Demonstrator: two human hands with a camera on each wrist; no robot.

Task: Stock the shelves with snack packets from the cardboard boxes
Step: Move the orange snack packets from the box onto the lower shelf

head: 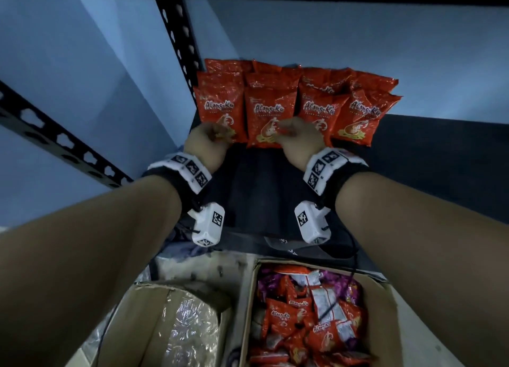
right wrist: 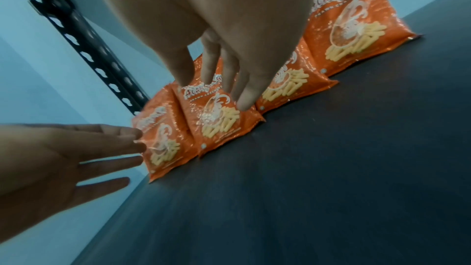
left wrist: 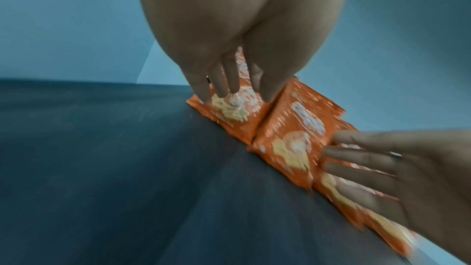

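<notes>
I'm looking down at a dark shelf (head: 413, 151) with a slotted black upright (head: 179, 36) running along the upper left of the frame, just beside the leftmost packet. Orange-red snack packets (head: 355, 113) are standing in overlapping rows at the back of the shelf, upper centre, against the pale wall. At the bottom right a cardboard box (head: 385, 311) is sitting open, full of more of the same packets plus some purple ones; a second box (head: 143, 311) at bottom centre is holding something in clear plastic wrap.

My left hand (head: 205, 143) is reaching in at centre left, fingers straight and spread, fingertips touching the leftmost front packet (right wrist: 163, 140). My right hand (head: 298, 140) is sitting at centre, fingers extended and close together, tips resting on the face of the second packet (right wrist: 219, 120). Neither hand is gripping anything. Left wrist view is motion-blurred.
</notes>
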